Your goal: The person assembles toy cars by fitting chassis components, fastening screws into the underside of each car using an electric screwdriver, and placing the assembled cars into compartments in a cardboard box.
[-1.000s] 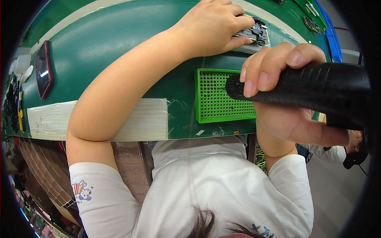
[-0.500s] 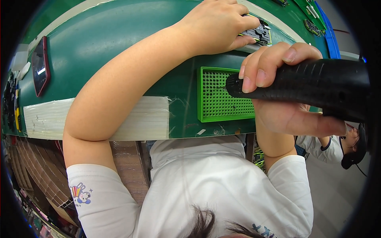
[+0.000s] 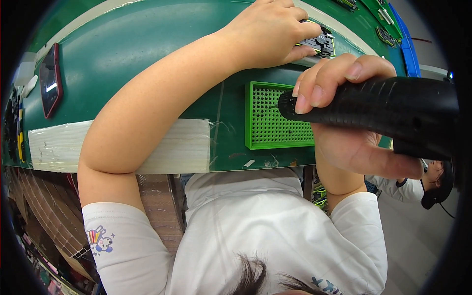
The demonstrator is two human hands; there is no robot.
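At the far side of the green table, my left hand (image 3: pixel 273 34) is closed on a small toy car chassis (image 3: pixel 324 43), black with yellow-green edges and wheels showing; the fingers hide part of it. My right hand (image 3: pixel 344 142), raised close to the camera, wraps round a black power screwdriver (image 3: pixel 388 103). The tool's ribbed nose points left and appears over a shallow green screw tray (image 3: pixel 248 118), whose floor is a grid of small holes. From this angle I cannot tell how high the nose is above the tray. My right fingers and the tool cover the tray's right part.
A phone (image 3: pixel 50 81) in a red case lies at the left. White tape (image 3: pixel 191 142) covers part of the near edge. Another toy car (image 3: pixel 387 36) lies at the far right, by a blue bin (image 3: pixel 407 46). A person in a dark cap (image 3: pixel 437 189) is at the right.
The rear of the screwdriver has dipped slightly, and my right thumb with it. My left hand and the toy car chassis have hardly moved.
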